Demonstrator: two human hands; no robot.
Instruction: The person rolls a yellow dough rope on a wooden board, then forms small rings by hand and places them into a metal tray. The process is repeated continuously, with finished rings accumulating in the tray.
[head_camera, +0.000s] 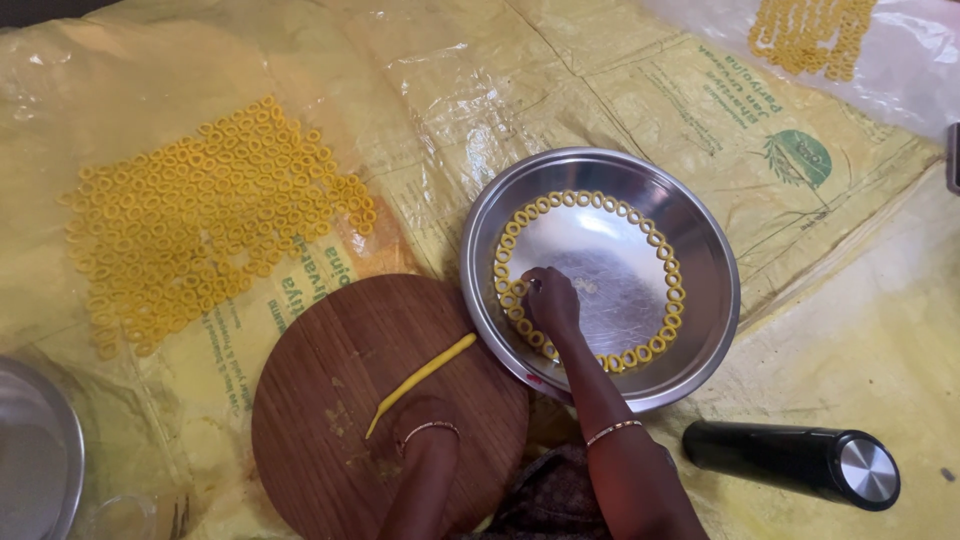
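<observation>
**Dough rings laid round a steel plate**

Two forearms with thin bangles reach up from the bottom edge of the view. Left hand (425, 415) rests on the round wooden board (330, 420), its fingers curled under so that I cannot tell whether it grips anything. Just above it on the board lies a thin yellow dough rope (425, 371), slanting from lower left to upper right, its lower end near the hand; whether they touch cannot be made out.

Right hand (550, 300) is inside the steel plate (700, 230), which sits just to the right of the board, the rims almost meeting. Its fingers are bunched together at the left side of the plate, pinched over the small yellow dough rings (585, 199) there; whether a ring sits between the fingertips is hidden by the hand. These rings run in a single line round the flat bottom of the plate, forming a nearly full circle, with the middle of the plate bare and shiny.

A black cylinder with a silver cap (795, 461) lies on its side at the lower right, well apart from the plate. Everything rests on yellow plastic sacking (480, 80) spread on the floor. On that sacking, to the upper left of the board, is a large patch of finished rings (210, 220) laid flat and close together. Another small patch of rings (810, 35) lies on clear plastic at the top right corner. Part of a second steel dish (40, 450) shows at the lower left edge.
</observation>
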